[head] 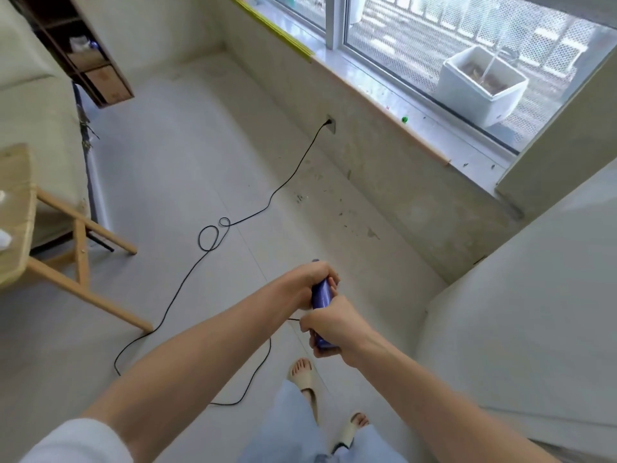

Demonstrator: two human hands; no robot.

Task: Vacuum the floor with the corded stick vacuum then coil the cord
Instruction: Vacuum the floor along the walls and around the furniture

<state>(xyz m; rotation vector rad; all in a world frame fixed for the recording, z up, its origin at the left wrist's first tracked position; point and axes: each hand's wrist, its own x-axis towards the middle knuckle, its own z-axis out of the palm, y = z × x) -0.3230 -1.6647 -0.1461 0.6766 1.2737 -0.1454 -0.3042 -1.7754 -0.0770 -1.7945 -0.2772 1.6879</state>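
The purple vacuum handle [321, 295] stands upright in front of me, held by both hands. My left hand [309, 282] grips its upper part and my right hand [329, 329] grips its lower part. The rest of the vacuum is hidden below my hands. Its black cord [213, 235] runs from under my hands across the pale floor, makes two loops, then rises to a wall socket [330, 123] below the window, where it is plugged in.
A wooden chair [43, 248] stands at the left, one leg touching the cord. A dark shelf [83, 48] stands at the back left. A window sill [417, 128] and concrete wall run along the right. A white surface [534, 312] lies close at my right. My sandalled feet [303, 372] are below.
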